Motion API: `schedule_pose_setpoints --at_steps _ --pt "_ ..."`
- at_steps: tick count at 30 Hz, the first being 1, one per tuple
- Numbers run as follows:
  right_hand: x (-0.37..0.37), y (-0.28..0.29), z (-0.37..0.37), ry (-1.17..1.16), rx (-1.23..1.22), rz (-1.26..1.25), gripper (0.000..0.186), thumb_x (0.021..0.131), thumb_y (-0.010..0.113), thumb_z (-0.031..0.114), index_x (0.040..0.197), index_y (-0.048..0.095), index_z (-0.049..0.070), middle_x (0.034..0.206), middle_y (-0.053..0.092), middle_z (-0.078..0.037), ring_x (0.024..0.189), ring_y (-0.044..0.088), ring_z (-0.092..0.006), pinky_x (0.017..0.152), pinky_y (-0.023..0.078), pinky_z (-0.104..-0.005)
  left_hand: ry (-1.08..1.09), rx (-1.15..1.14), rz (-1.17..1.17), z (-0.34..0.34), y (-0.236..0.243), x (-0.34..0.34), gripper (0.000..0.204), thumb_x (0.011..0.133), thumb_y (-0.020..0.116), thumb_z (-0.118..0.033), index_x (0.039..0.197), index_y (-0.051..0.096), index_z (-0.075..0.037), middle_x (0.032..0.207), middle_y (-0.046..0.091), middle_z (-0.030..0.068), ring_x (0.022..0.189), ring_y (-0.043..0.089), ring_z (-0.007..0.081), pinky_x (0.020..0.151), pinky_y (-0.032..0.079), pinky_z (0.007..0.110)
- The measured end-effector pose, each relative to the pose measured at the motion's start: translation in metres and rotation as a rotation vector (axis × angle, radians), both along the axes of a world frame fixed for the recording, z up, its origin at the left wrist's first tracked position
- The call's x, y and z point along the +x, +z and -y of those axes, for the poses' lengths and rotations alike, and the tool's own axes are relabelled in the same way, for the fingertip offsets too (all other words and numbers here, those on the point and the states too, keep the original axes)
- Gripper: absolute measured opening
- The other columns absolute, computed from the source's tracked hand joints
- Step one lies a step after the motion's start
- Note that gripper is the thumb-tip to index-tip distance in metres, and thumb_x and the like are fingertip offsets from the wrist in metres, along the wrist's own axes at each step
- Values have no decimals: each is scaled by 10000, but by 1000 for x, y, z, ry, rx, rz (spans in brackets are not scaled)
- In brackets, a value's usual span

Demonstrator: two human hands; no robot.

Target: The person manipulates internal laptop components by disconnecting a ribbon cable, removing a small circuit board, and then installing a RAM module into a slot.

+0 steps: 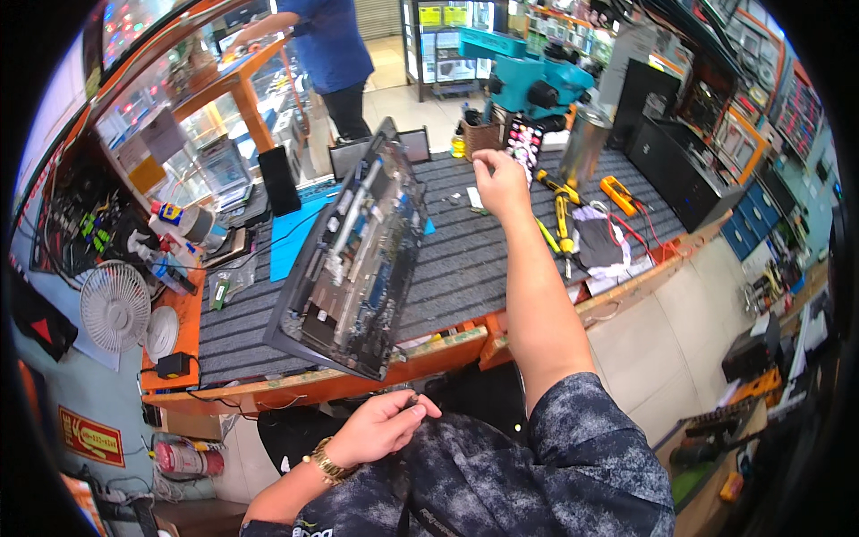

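Observation:
My left hand point(389, 421) is low, over my lap, its thumb and fingers closed round something small and dark that I cannot make out. My right hand point(501, 183) is raised over the mat, right of the laptop, fingers curled; anything in them is hidden. An opened dark laptop chassis point(344, 259), circuit boards exposed, stands tilted near the bench's front edge, with a blue mat point(289, 240) behind it. A phone with a lit screen point(523, 136) is beyond my right hand. Small loose parts point(474, 197) lie left of that hand.
A teal microscope point(528, 76), metal cylinder point(583, 148), yellow screwdrivers point(564, 215), multimeter point(617, 192) and black case point(680, 170) occupy the back and right. A fan point(114, 307), dark phone point(279, 179) and cables are leftward. A person in blue point(329, 49) stands beyond the bench.

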State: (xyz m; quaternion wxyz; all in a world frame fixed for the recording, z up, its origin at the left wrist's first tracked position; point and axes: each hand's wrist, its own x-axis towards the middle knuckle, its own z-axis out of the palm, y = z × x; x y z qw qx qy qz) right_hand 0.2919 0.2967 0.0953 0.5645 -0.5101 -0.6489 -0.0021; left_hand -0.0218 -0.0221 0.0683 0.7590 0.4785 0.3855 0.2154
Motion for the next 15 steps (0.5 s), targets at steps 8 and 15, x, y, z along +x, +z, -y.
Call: schedule_pose_setpoints --at_steps 8,15 --pt "96 -43 220 -65 218 -145 119 963 730 -27 1066 777 6 908 679 -54 622 540 -91 580 427 -277 -237 667 -383 1 56 21 245 1057 688 -101 1246 796 12 1069 790 107 913 741 197 852 574 311" --pt "222 -259 415 -645 -647 -136 150 992 669 144 1026 756 27 1030 772 -217 863 763 -385 780 594 -499 -154 956 -402 -19 37 72 294 1047 607 -111 820 706 47 754 729 113 643 639 191 664 497 332"
